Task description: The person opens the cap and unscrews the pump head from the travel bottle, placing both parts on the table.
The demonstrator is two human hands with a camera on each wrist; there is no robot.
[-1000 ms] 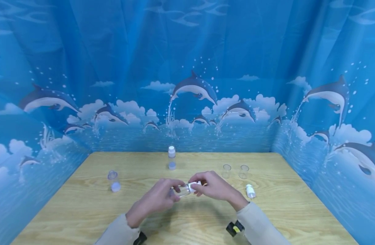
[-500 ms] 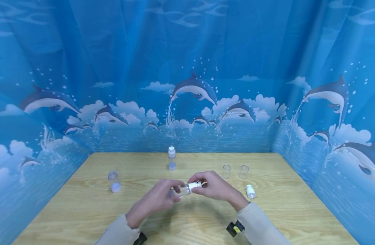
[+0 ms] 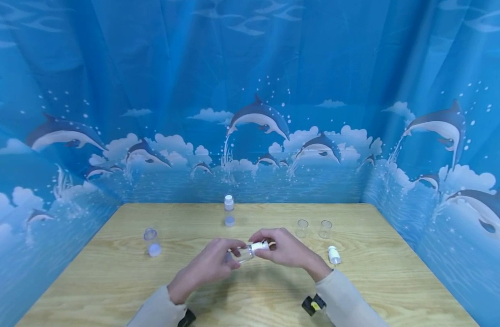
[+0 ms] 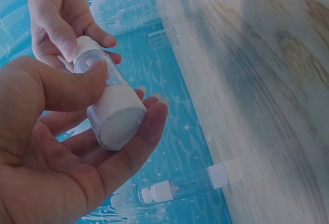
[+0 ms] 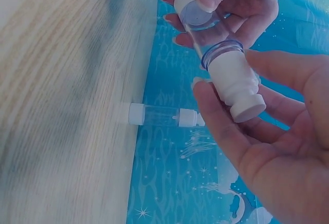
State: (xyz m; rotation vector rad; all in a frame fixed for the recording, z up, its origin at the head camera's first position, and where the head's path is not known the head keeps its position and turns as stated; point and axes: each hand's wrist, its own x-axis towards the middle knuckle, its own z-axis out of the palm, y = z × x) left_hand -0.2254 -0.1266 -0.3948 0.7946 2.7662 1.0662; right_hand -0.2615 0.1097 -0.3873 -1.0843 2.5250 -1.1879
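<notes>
Over the middle of the table, my left hand (image 3: 213, 262) grips a small clear bottle (image 3: 242, 256) by its lower body. The left wrist view shows its white base (image 4: 115, 113) between my thumb and curled fingers. From the other side my right hand (image 3: 289, 249) holds the white pump head (image 5: 234, 77), which sits in line with the bottle's neck. In the right wrist view its round button (image 5: 248, 108) points toward the camera, with my thumb and fingers around the ribbed collar. Bottle and pump head lie tilted, nearly sideways.
A bottle with a white pump head (image 3: 229, 210) stands at the back centre. At the left is a clear bottle (image 3: 152, 243) without a pump head. Two clear caps (image 3: 302, 228) stand at the right, behind another white pump head (image 3: 334, 255). Blue dolphin curtains (image 3: 250, 113) surround the wooden table (image 3: 274, 304).
My right fingers have shifted slightly around the pump head, exposing more of its white side. My left hand and the bottle stay almost in place.
</notes>
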